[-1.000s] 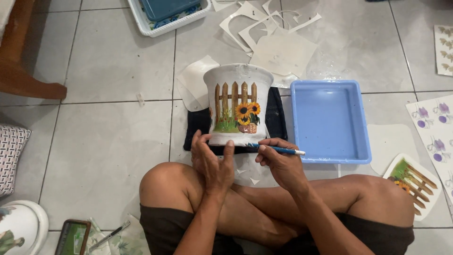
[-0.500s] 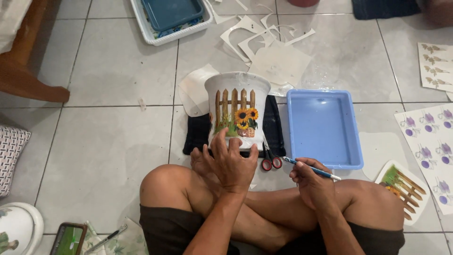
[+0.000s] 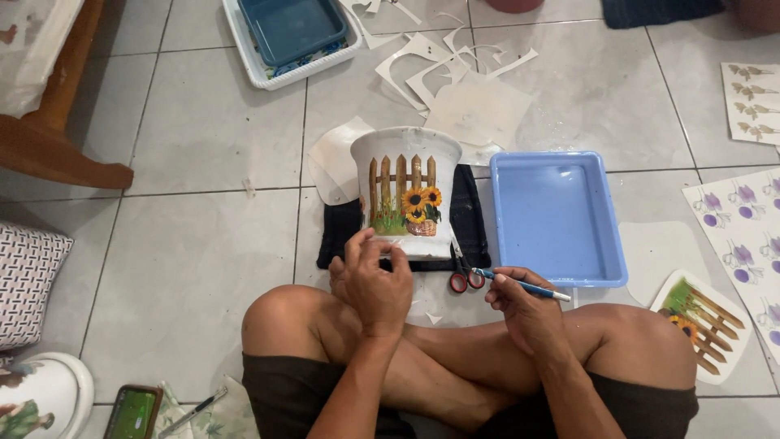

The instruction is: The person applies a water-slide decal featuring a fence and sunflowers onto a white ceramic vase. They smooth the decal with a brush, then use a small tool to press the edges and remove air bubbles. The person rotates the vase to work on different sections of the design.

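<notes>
Resting left hand (image 3: 375,280) on one pot (image 3: 406,191), right hand (image 3: 520,305) gripping one brush (image 3: 520,284)

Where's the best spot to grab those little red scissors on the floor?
Probably by the red loops of the scissors, coming from above on the person's side. The loops lie toward the knees, the blades point away beside the white pot, and the right hand is nearest.
</notes>
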